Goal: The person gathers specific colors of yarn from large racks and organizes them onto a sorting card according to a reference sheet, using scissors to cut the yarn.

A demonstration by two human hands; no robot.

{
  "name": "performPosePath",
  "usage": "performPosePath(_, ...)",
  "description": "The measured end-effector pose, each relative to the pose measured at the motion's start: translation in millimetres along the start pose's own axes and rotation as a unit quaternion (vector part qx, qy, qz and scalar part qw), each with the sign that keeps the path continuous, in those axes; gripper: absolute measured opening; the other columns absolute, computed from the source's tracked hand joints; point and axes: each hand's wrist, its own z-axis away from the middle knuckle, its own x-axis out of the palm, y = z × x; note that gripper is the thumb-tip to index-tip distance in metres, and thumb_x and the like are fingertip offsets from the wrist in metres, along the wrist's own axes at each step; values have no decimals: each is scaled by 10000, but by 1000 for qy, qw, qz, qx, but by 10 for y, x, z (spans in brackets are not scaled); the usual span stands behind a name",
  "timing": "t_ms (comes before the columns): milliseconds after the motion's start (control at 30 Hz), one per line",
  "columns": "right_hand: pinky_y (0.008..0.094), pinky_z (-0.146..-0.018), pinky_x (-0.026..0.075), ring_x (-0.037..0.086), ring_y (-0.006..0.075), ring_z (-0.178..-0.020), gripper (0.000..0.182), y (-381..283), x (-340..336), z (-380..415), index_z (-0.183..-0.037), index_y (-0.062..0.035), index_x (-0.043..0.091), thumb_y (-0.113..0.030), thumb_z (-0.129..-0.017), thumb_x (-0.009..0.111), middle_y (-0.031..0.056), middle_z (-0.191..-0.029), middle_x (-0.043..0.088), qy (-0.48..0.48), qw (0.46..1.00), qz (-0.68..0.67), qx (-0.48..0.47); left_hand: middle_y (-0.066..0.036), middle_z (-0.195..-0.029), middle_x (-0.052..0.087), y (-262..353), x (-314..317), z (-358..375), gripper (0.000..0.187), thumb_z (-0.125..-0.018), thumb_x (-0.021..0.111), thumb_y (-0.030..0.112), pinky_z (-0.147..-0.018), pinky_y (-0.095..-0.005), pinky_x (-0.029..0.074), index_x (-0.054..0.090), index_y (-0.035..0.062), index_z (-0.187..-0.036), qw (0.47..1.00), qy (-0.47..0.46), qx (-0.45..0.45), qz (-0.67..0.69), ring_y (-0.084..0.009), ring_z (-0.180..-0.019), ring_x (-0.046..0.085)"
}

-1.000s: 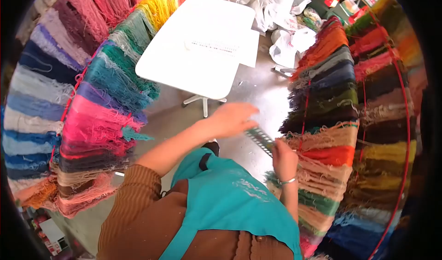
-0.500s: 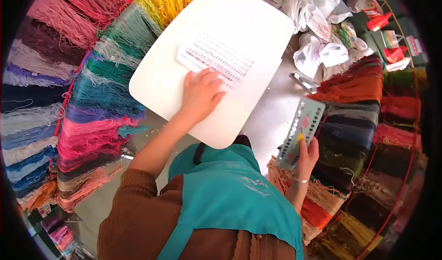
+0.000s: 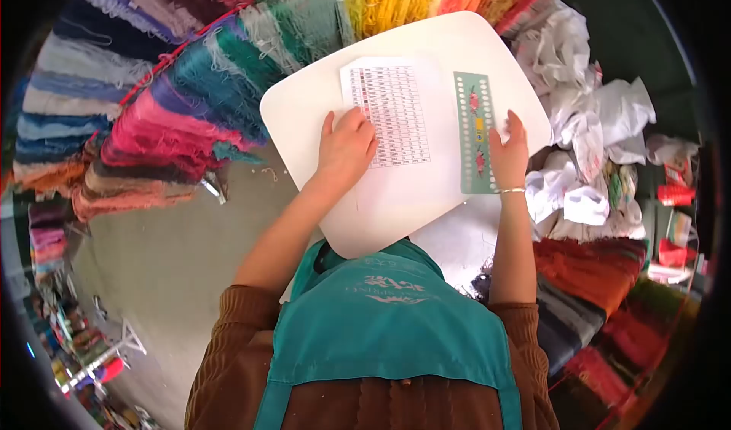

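Note:
A white board with rounded corners [image 3: 304, 110] lies in front of me, bearing a printed sheet [image 3: 407, 118] with a table of rows and a column of small coloured squares. My left hand [image 3: 346, 147] rests palm down over the sheet's left part, fingers apart and slightly bent, the fingertips near the coloured column. To the right of the sheet lies a green thread card [image 3: 474, 135] with holes along both long edges, pink flower prints and a yellow patch. Beside its right edge is my right hand [image 3: 510, 150], thumb and fingers apart, the thumb close to the card.
Hanks of coloured thread [image 3: 202, 114] hang on racks at the left and far side. More dark and rust-red hanks [image 3: 590, 274] hang at the lower right. White plastic bags [image 3: 579, 118] bunch up at the right. A metal stand [image 3: 114, 350] is at the lower left.
The thread card has come from the right side onto the board, and my right hand's fingers have parted from it. My view has turned, and the sheet now reads clearly.

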Motion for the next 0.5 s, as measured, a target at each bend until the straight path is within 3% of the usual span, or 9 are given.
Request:
performPosePath(33, 407, -952, 493, 603, 361, -1099, 343, -343, -175, -69, -1226, -25, 611, -133, -901, 632, 179, -1209, 621, -18, 1000, 24, 2, -97, -1110, 612, 48, -19, 2, 124, -833, 701, 163, -1069, -584, 367, 632, 80, -894, 1000, 16, 8, -6, -277, -1136, 582)
performPosePath(100, 272, -734, 549, 671, 183, -880, 273, -465, -158, -3, -1181, -45, 623, -63, -908, 635, 103, -1179, 630, -73, 992, -103, 10, -108, -1059, 632, 22, -117, -75, 106, -837, 693, 152, -1034, -560, 402, 631, 70, -866, 997, 64, -20, 34, -300, -1099, 603)
performPosePath(133, 267, -738, 548, 675, 153, -841, 184, -735, -195, 36, -1080, -29, 657, 2, -903, 619, 86, -1085, 669, -115, 972, -205, 13, -120, -1008, 652, -55, -145, -121, 97, -842, 685, 141, -998, -536, 436, 630, 60, -838, 990, 108, -36, 78, -323, -1062, 625)
performPosePath(167, 268, -741, 550, 672, 143, -826, 157, -958, -221, 90, -1050, -22, 664, 9, -904, 614, 76, -1028, 681, -206, 945, -255, 15, -149, -939, 674, -230, -133, -189, 102, -850, 674, 129, -898, -464, 496, 632, 48, -806, 980, 148, -69, 109, -349, -985, 658)
performPosePath(233, 272, -753, 551, 669, 127, -832, 108, -1318, -187, 289, -1000, -13, 671, 3, -908, 615, 57, -923, 696, -353, 858, -374, -2, -155, -896, 697, -535, -194, -344, 140, -872, 676, 167, -789, -410, 532, 656, 32, -845, 958, 213, -126, 143, -342, -875, 685)
performPosePath(300, 298, -754, 557, 689, 173, -843, 126, -1723, -181, 433, -1015, -31, 659, -51, -890, 650, 80, -936, 691, -446, 800, -393, -88, -159, -803, 703, -876, -215, -485, 199, -885, 681, 221, -718, -386, 536, 685, 22, -891, 922, 242, -253, 164, -317, -765, 695)
performPosePath(400, 357, -730, 545, 682, 265, -830, 152, -2211, -173, 631, -1005, -45, 633, -130, -883, 660, 99, -920, 678, -516, 716, -437, -171, -159, -778, 712, -1422, -220, -454, 245, -889, 677, 262, -688, -387, 536, 705, 19, -897, 896, 300, -297, 140, -295, -717, 702)
performPosePath(500, 385, -707, 519, 660, 283, -816, 142, -2474, -265, 859, -946, -45, 610, -157, -874, 659, 100, -895, 668, -576, 652, -451, -200, -157, -765, 715, -1767, -293, -172, 265, -871, 669, 252, -680, -389, 532, 702, -11, -869, 852, 349, -373, 117, -270, -693, 692)
